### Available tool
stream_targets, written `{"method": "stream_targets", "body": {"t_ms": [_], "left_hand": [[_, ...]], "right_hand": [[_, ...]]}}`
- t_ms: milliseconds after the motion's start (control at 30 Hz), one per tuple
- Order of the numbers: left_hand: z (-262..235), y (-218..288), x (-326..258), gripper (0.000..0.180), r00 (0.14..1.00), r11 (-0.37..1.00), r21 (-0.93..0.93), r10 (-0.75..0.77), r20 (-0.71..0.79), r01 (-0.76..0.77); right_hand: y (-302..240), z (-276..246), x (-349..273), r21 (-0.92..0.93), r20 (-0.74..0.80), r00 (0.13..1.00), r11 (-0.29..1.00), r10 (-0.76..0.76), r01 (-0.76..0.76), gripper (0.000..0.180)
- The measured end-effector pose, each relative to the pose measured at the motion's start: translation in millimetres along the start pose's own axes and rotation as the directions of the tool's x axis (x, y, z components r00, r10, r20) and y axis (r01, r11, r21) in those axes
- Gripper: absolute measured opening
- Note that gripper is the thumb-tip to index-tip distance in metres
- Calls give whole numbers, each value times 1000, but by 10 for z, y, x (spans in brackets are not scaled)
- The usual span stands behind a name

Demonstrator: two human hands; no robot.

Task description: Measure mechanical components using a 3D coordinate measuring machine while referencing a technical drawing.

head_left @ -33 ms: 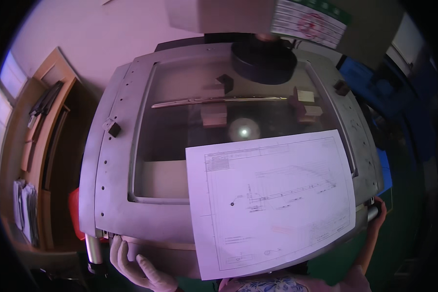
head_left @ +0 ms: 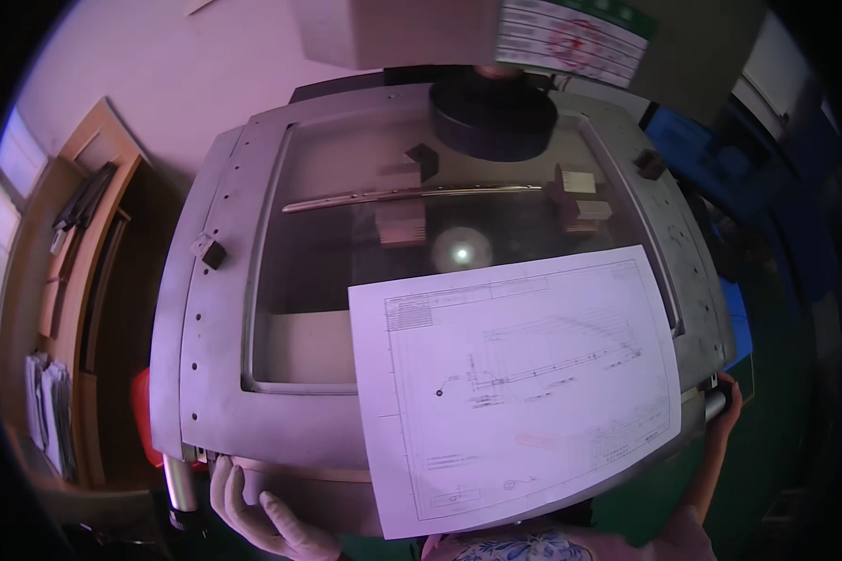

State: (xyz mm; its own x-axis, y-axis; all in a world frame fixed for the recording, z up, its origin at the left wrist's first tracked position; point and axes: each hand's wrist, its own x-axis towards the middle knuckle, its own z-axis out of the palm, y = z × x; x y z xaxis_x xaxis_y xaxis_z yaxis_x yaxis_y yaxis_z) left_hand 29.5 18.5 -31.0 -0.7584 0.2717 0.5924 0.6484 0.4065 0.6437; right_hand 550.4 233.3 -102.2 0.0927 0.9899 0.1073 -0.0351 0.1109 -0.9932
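Note:
My left hand (head_left: pixel 248 514), in a pale glove, is at the near left corner of a grey metal stage (head_left: pixel 281 416). Its fingertips touch the underside of the front edge, and the thumb stands apart. At the near right corner, my bare right hand (head_left: pixel 730 409) is closed round a dark knob (head_left: pixel 717 405). A paper drawing sheet (head_left: pixel 524 439) lies over the stage's front right part. Behind it, on the glass, a long thin metal rod (head_left: pixel 346 199) rests across ribbed blocks (head_left: pixel 400 224). A small light spot (head_left: pixel 462 252) shines on the glass.
A black round lens housing (head_left: pixel 492 122) hangs over the far side of the glass. Small dark blocks (head_left: pixel 212 252) sit on the frame. On the left stands a wooden cabinet (head_left: pixel 79 309) with papers. Blue things (head_left: pixel 711 168) stand at the far right.
The whole view has shifted slightly, so the stage, rod and lens housing appear a little farther left. Both hands keep their places on the stage.

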Motion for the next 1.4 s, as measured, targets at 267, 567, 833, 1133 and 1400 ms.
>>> {"method": "stream_targets", "body": {"t_ms": [267,567,833,1133,1400], "left_hand": [[42,-7,-32,40,997,996,-46,81,11,-80],[68,-8,35,29,994,984,-145,99,-48,-105],[-221,-91,-148,31,953,948,-125,279,-117,-293],[-313,487,-982,25,860,940,-332,103,499,80],[-105,529,-1205,30,173,693,13,-197,965,720]], "right_hand": [[-7,3,-88,-16,-142,990,1000,5,-7,44],[112,-98,-69,-30,-136,991,999,-21,17,57],[-172,228,-165,-559,-120,970,822,-210,109,46],[-313,-133,126,-682,-77,957,715,-281,155,43],[-307,1,492,-528,105,992,841,-70,116,42]]}}
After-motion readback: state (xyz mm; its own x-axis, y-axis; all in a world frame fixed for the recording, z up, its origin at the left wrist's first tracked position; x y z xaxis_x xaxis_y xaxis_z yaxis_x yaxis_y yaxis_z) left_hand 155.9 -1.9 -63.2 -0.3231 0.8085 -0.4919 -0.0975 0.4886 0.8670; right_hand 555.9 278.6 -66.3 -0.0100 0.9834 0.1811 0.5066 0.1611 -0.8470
